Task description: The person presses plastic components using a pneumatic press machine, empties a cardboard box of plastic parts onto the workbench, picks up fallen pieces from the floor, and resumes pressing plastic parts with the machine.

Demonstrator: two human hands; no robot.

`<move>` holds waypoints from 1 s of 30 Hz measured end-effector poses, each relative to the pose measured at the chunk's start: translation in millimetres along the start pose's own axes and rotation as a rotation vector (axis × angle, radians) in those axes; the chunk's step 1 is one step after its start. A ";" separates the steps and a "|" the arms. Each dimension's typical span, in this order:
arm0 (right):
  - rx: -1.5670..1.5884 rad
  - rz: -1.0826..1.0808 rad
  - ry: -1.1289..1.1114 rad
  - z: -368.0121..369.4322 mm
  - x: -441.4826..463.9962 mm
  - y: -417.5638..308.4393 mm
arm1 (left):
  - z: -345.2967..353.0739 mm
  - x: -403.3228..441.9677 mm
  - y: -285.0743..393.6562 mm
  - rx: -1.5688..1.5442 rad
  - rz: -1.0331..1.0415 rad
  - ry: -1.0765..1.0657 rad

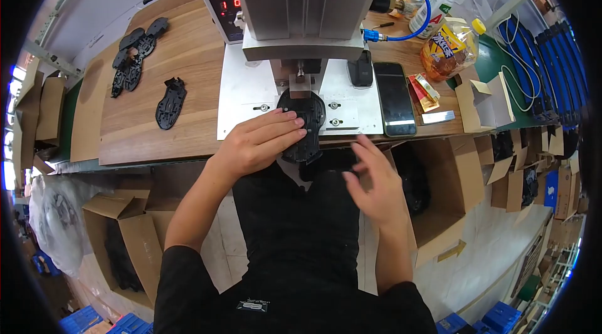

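My left hand (260, 140) is closed on a long black plastic part (306, 136), its fingers laid together across the part's edge and its thumb hidden. The part's far end sits at a round black fixture (320, 108) on the white base plate of a bench press (301, 46). Just above that end is the press's metal tip (300, 77). My right hand (376, 180) hovers apart from the part, off the table's front edge, with fingers spread and nothing in them; it is slightly blurred.
Several black plastic parts (170, 103) lie on the wooden table at left. Beside the press are a display box (224, 2), a phone (395, 99), a drink bottle (448, 52) and a blue air hose (428, 8). Open cardboard boxes (448, 190) with black contents stand below both sides.
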State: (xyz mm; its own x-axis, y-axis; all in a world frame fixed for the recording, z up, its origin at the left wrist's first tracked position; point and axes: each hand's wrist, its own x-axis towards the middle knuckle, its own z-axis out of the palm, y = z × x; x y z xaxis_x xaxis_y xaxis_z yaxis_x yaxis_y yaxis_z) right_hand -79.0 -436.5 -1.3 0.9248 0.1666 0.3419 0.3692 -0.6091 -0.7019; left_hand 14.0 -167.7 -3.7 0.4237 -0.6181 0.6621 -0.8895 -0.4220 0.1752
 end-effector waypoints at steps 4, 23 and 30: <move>-0.141 -0.379 -0.089 15.5 50.3 -22.7 | 4.8 -2.8 0.0 -0.003 -0.010 0.045; -0.496 -0.427 -0.150 29.5 66.4 -38.6 | -88.2 -101.3 -59.5 0.573 -0.804 -0.129; -0.496 -0.368 -0.221 27.2 63.2 -37.7 | -101.0 -121.3 -14.5 0.445 -0.688 -0.226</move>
State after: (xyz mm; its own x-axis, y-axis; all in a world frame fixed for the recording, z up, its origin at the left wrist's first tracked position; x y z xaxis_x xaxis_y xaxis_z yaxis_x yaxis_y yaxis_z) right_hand -32.0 -381.9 29.7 0.7625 0.5556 0.3314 0.6282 -0.7583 -0.1742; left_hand -41.8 -19.6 -12.9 0.9116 -0.2257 0.3435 -0.2910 -0.9447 0.1515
